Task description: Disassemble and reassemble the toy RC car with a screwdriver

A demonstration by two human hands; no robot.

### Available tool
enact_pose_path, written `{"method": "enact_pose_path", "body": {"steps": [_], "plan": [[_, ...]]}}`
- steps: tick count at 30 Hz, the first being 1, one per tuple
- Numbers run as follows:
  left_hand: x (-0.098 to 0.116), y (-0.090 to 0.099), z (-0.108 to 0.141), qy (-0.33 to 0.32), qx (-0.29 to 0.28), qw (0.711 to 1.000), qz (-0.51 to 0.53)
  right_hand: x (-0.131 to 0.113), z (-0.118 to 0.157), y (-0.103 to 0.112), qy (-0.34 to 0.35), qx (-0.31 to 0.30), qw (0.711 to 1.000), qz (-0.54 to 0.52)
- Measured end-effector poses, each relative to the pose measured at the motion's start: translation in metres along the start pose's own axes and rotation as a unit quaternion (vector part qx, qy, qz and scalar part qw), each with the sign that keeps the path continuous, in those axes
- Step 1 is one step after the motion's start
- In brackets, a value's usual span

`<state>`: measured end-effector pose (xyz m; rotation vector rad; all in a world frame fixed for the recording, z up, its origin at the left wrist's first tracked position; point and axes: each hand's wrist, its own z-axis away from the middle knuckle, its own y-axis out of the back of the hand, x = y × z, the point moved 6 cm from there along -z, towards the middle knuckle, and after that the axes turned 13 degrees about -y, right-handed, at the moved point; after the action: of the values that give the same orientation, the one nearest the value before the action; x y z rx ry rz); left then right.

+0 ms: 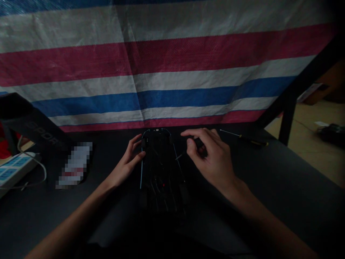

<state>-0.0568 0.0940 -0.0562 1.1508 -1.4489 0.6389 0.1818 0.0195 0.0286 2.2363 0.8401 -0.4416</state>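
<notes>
Toy car [159, 169], dark, lies wheels-up on the desk [283, 180] between 2 hands. Left hand [129, 158] at its left side, fingers loosely curved, thumb by the edge (contact hard to confirm, dim). Right hand [211, 153] curls around the dark handle of a screwdriver [199, 144], shaft pointing toward the car's right side. A 2nd screwdriver [253, 140] lies right of that hand, near the striped sheet [167, 72]. Power strip [16, 167] far left.

Dark toy car [161, 169], wheels showing, lying underside up on the black table [113, 223].
</notes>
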Motion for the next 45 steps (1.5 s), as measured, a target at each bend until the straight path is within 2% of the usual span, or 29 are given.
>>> {"method": "enact_pose_path", "body": {"steps": [8,13,17,20,23,26,28,30,32,35,37,39,42,45], "plan": [[0.000,-0.001,0.000,0.011,0.007,1.000,-0.002,0.002,0.000,-0.001,-0.035,0.001,0.999,0.005],[-0.001,-0.001,0.002,0.015,0.010,1.000,0.003,-0.001,-0.003,-0.004,-0.013,-0.034,0.999,0.011],[-0.003,-0.002,0.004,0.005,0.002,1.000,0.010,0.001,-0.004,-0.001,-0.024,-0.018,0.999,0.017],[-0.003,-0.002,0.004,-0.013,0.002,1.000,0.001,0.001,-0.004,-0.003,-0.002,-0.037,0.999,0.006],[-0.004,0.003,0.002,-0.034,0.003,0.998,-0.059,0.003,-0.006,-0.004,-0.004,-0.040,0.999,0.006],[0.002,0.016,-0.001,-0.072,0.034,0.984,-0.161,0.007,-0.011,-0.002,-0.032,-0.022,0.999,0.010],[0.019,0.025,-0.002,-0.124,0.066,0.960,-0.241,0.006,-0.014,-0.004,-0.033,-0.029,0.999,-0.001],[0.045,0.024,-0.003,-0.187,0.073,0.925,-0.323,0.004,-0.017,-0.007,-0.023,-0.050,0.998,-0.015],[0.071,0.011,-0.006,-0.223,0.034,0.894,-0.388,0.003,-0.018,-0.010,-0.022,-0.067,0.997,-0.019],[0.097,-0.025,-0.014,-0.247,-0.092,0.870,-0.417,0.005,-0.019,-0.011,-0.045,-0.071,0.996,-0.006],[0.101,-0.052,-0.017,-0.250,-0.206,0.858,-0.398,0.007,-0.018,-0.009,-0.055,-0.066,0.996,-0.007],[0.097,-0.070,-0.018,-0.234,-0.267,0.854,-0.381,0.007,-0.017,-0.008,-0.043,-0.071,0.996,-0.019],[0.086,-0.080,-0.018,-0.209,-0.276,0.859,-0.378,0.006,-0.016,-0.007,-0.023,-0.075,0.997,-0.027],[0.072,-0.079,-0.016,-0.181,-0.241,0.871,-0.387,0.010,-0.016,-0.004,-0.048,-0.053,0.997,-0.020]]}}
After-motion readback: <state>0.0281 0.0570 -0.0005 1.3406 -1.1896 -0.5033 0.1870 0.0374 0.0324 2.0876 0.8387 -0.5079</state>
